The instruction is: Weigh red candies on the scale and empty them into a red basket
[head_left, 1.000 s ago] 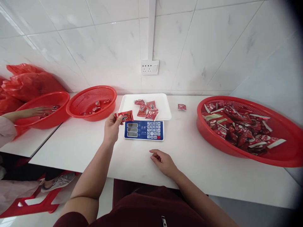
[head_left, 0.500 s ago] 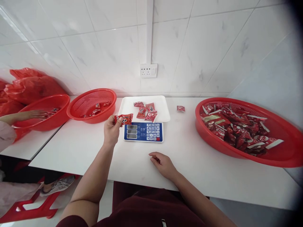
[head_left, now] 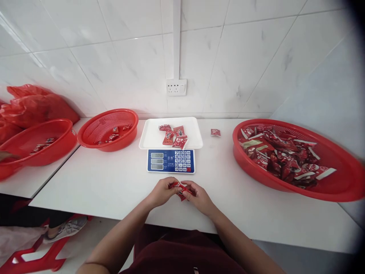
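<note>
My left hand (head_left: pixel 162 191) and my right hand (head_left: pixel 199 196) meet just above the white table's near edge, both pinching one small red snack packet (head_left: pixel 179 189) between the fingertips. Right behind them sits a blue-faced electronic scale (head_left: pixel 171 161). Its white weighing tray (head_left: pixel 151 137) carries several red packets (head_left: pixel 174 136).
A big red basket (head_left: pixel 336 186) heaped with red packets is on the right. One loose packet (head_left: pixel 215 132) lies by the tray. A red mesh basket (head_left: pixel 97 131) and a red basin (head_left: pixel 17 148) stand left, red bags behind. A person's shoe and a red stool are on the floor.
My left hand brought the packet from beside the scale down to the table's front, where my right hand took hold of it too. The other person's hand left the red basin.
</note>
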A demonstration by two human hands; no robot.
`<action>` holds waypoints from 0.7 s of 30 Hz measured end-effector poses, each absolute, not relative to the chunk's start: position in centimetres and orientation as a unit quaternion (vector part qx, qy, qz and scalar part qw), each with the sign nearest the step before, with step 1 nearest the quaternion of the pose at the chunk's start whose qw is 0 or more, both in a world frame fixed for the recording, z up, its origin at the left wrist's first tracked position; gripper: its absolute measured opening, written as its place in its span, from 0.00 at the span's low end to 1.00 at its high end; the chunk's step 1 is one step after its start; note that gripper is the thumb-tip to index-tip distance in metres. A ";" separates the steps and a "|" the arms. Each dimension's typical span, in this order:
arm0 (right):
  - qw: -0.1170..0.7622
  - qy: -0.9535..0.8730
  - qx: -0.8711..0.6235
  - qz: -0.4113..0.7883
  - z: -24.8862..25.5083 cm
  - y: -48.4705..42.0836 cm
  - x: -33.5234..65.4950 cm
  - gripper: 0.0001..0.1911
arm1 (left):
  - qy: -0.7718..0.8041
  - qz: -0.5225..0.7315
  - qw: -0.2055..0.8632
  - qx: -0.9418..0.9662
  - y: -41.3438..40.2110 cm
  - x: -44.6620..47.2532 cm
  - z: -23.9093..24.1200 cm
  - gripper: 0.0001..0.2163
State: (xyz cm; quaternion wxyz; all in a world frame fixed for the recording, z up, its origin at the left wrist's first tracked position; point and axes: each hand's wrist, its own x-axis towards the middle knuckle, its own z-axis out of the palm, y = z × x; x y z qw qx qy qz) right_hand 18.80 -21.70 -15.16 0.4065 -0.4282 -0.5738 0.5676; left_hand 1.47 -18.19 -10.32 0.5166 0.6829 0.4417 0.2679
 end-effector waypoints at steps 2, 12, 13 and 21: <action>0.382 -0.598 -0.436 0.554 -14.8 -21.7 18.8 0.17 | 0.455 0.257 0.524 0.673 -18.7 1.7 -10.8 0.07; 0.365 -0.616 -0.452 0.532 -14.6 -21.6 18.9 0.12 | 0.447 0.299 0.565 0.625 -18.6 2.2 -11.8 0.10; 0.362 -0.615 -0.452 0.535 -14.6 -21.6 19.0 0.12 | 0.448 0.296 0.556 0.634 -18.6 2.2 -11.8 0.09; 0.340 -0.597 -0.458 0.564 -14.5 -21.4 19.1 0.12 | 0.446 0.296 0.573 0.621 -18.5 2.1 -12.2 0.14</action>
